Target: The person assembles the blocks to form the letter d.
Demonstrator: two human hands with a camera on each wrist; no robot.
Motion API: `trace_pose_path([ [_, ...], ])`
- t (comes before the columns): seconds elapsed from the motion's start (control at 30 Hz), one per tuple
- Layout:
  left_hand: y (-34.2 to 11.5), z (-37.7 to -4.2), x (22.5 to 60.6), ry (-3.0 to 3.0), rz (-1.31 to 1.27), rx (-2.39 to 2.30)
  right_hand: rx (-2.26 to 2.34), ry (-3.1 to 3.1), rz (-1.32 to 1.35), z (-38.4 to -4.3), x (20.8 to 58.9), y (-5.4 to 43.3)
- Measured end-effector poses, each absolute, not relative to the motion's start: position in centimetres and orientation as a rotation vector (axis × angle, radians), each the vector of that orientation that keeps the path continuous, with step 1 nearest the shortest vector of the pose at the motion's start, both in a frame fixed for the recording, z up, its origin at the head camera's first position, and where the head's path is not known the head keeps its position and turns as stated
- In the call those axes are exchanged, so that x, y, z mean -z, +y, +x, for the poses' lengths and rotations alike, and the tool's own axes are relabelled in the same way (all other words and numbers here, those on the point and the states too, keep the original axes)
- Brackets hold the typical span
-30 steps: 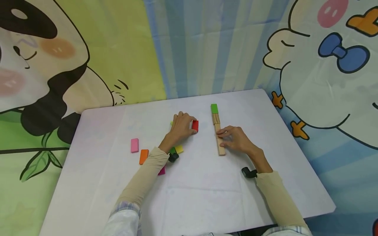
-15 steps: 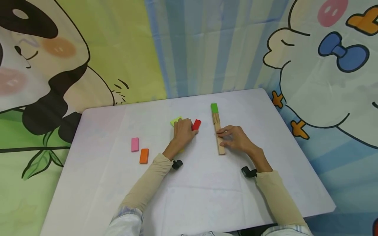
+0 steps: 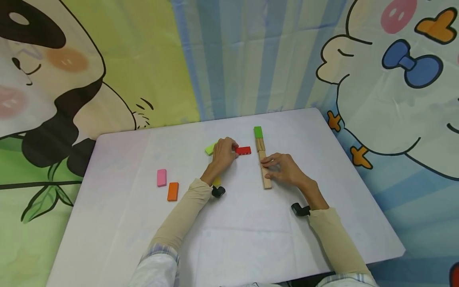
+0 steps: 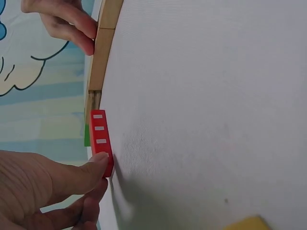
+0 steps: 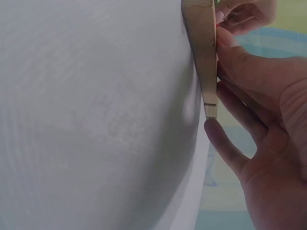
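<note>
My left hand [image 3: 224,153] pinches one end of a red block [image 3: 243,150] between thumb and fingers. White dashes mark the block's narrow side in the left wrist view, and its free end points at a row of blocks. That row holds plain wooden blocks [image 3: 264,175], slimmer wooden pieces [image 3: 260,144] and a green block [image 3: 258,132] at the far end. Against the row's right side, my right hand [image 3: 287,169] rests its thumb and fingertips, spread along the wood. A lime-green block [image 3: 209,149] lies partly hidden behind my left hand.
On the left of the white table [image 3: 122,223] lie a pink block [image 3: 161,177] and an orange block [image 3: 173,191]. A yellow block [image 3: 216,181] is partly covered by the left wrist. Printed cloth [image 3: 229,59] hangs behind the table.
My left hand has turned the red block from lengthwise to crosswise, its free end swinging right toward the row. My right hand stays at the row.
</note>
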State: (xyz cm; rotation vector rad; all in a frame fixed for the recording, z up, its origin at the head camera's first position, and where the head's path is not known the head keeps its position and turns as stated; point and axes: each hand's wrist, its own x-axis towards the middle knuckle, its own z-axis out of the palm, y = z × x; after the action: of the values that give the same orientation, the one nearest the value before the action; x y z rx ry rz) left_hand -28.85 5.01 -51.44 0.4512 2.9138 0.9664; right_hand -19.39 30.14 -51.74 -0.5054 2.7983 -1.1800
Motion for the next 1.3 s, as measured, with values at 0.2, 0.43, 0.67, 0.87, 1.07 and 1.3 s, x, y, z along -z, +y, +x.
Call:
trace_pose_path([
  [0.2, 5.5, -29.3, 51.6, 2.896, 0.485, -1.004, 1.162, 2.805, -0.496, -19.4, 51.7, 30.0],
  [0.43, 5.9, -29.5, 51.8, 2.884, 0.522, -1.018, 1.163, 2.797, -0.522, -19.5, 51.6, 30.0],
  [0.67, 6.3, -29.8, 51.7, 2.867, 0.537, -1.021, 1.170, 2.795, -0.517, -19.6, 51.6, 29.9],
  [0.87, 6.6, -29.9, 51.6, 2.885, 0.566, -1.030, 1.151, 2.800, -0.494, -19.7, 51.6, 29.9],
  [1.07, 6.7, -29.9, 51.9, 2.861, 0.558, -1.033, 1.142, 2.803, -0.490, -19.7, 51.7, 29.9],
  [1.3, 5.5, -29.7, 51.1, 2.836, 0.598, -1.026, 1.119, 2.821, -0.477, -19.3, 51.7, 30.0],
])
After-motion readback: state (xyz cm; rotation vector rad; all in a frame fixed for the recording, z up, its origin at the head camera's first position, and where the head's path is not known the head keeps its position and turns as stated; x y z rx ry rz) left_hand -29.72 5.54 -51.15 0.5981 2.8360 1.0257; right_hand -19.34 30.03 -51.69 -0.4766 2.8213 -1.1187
